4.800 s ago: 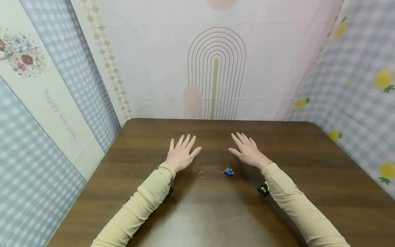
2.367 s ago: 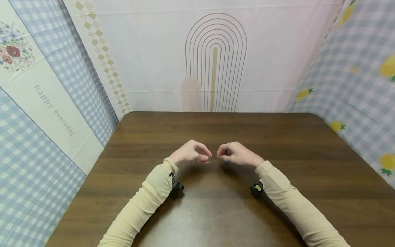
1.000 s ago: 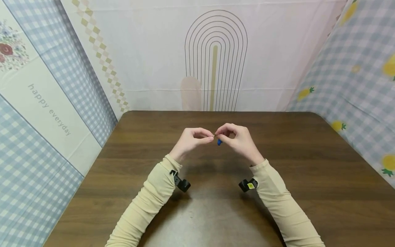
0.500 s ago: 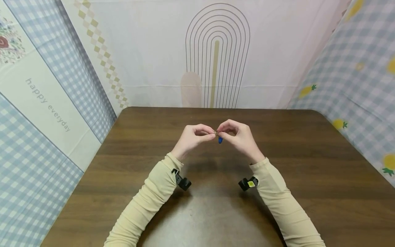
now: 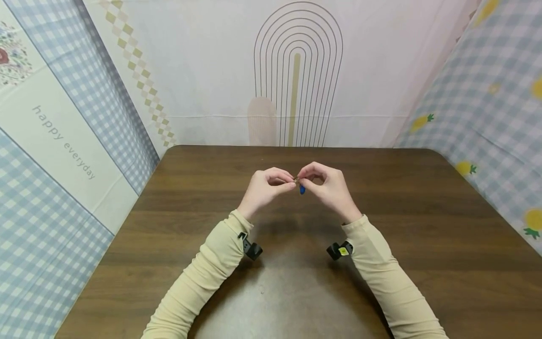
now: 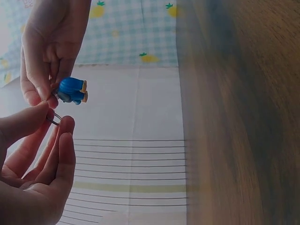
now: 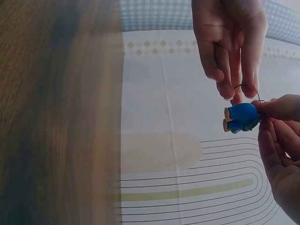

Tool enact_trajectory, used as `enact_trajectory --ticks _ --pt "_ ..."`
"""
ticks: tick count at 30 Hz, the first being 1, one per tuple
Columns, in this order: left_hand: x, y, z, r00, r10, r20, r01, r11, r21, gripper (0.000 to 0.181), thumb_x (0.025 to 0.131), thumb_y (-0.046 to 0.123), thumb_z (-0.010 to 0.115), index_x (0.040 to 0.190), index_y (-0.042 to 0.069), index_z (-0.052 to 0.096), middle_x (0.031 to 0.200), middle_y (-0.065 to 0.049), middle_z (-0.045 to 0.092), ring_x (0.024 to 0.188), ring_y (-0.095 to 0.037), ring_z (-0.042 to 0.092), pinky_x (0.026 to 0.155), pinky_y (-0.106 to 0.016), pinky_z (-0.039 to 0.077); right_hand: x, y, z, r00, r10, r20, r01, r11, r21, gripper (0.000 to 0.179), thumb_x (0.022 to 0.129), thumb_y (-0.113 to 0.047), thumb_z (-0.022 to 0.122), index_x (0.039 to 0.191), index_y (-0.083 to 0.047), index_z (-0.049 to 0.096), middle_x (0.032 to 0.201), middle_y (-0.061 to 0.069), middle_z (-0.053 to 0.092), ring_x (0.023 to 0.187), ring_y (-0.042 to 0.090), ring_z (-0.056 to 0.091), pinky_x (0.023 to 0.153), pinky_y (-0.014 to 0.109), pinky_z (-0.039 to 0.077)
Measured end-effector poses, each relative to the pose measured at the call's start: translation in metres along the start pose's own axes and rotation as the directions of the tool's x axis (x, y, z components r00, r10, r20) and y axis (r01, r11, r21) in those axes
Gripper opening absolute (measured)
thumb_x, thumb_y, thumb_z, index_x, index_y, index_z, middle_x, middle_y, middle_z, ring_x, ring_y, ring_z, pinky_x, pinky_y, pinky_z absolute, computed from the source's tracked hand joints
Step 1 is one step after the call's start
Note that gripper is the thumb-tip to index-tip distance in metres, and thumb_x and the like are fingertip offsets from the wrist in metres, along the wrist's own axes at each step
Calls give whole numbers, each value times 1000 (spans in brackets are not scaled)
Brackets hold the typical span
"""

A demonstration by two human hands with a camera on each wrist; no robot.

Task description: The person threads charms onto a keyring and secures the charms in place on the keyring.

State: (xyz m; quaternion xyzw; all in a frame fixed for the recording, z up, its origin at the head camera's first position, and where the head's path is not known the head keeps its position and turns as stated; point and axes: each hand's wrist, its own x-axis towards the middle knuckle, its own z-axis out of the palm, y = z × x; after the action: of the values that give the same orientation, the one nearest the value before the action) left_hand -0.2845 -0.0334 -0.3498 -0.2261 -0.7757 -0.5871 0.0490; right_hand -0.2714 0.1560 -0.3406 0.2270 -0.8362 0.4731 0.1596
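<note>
My left hand [image 5: 264, 190] pinches a thin metal key ring [image 6: 56, 118] between thumb and fingertips, above the table. Close beside it, my right hand [image 5: 328, 186] pinches the metal end of a small blue figure charm [image 7: 242, 116]. The charm has yellowish feet and hangs below the right fingertips in the head view. Ring and charm end meet between the two hands; whether they are linked cannot be told. Part of the ring is covered by the left fingers, and the charm's metal end is mostly behind the right thumb and fingers.
A brown wooden table [image 5: 203, 188] lies under both hands. Behind it hangs a white patterned cloth [image 5: 211, 70], with checked cloths at either side. Each wrist carries a small black camera, the left camera [image 5: 252, 250] and the right camera [image 5: 338, 251].
Earlier, both hands were spread over the table with ring and charm lying apart on it. Both were picked up, raised and brought together. Over the last half second the hands hardly move.
</note>
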Motion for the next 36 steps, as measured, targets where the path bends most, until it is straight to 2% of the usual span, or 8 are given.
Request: enact_trajectory --ticks 11,16,19,23,25,28,32,36 --pt "0 -2 3 1000 -13 -19 15 998 64 15 82 14 77 88 0 75 106 -13 73 87 -22 72 76 -24 57 0 2 3 998 -70 8 70 995 -73 6 86 -6 72 91 -9 69 85 4 73 76 12 65 70 18 50" --pt "-1 -2 3 999 -32 3 32 999 1 30 82 12 77 110 4 69 99 -16 73 83 -21 73 70 -21 53 0 4 5 993 -112 20 114 990 -84 6 86 -4 72 90 -7 70 85 5 73 77 12 64 75 28 54" --pt "-1 -2 2 1000 -14 21 13 999 51 36 84 15 76 118 8 68 99 -14 74 82 -19 73 69 -21 53 0 3 5 991 -133 27 135 987 -85 6 85 -3 72 89 -7 70 85 5 73 78 13 65 76 34 55" --pt "-1 -1 1 1000 7 18 -9 993 117 21 85 19 75 104 10 74 93 -10 76 80 -16 73 68 -19 52 0 3 5 989 -145 29 147 985 -92 8 84 -1 72 89 -6 69 86 5 72 78 12 64 75 28 54" --pt "-1 -1 1 1000 4 14 -5 995 98 16 86 19 74 98 9 74 90 -10 76 81 -16 74 69 -19 53 0 3 5 988 -150 27 152 984 -97 9 84 -1 72 90 -6 69 86 5 72 78 12 64 74 24 53" --pt "-2 -2 2 1000 -7 19 6 999 34 14 87 17 72 94 6 73 90 -12 76 84 -18 74 74 -24 57 0 3 5 987 -159 22 160 982 -102 9 84 0 72 90 -6 69 85 6 72 78 12 63 74 28 53" --pt "-1 -3 2 999 -19 37 20 999 -35 14 90 15 69 96 2 71 94 -17 74 86 -23 74 82 -40 59 0 2 4 987 -163 16 164 980 -115 10 83 0 72 90 -6 69 85 6 71 78 12 62 73 33 54" --pt "-1 -3 2 998 -42 54 46 995 -91 15 92 11 66 98 -2 67 98 -21 72 89 -27 74 84 -47 57 0 1 3 986 -165 14 166 977 -132 10 82 -3 75 90 -7 69 85 5 70 78 11 61 72 26 51"
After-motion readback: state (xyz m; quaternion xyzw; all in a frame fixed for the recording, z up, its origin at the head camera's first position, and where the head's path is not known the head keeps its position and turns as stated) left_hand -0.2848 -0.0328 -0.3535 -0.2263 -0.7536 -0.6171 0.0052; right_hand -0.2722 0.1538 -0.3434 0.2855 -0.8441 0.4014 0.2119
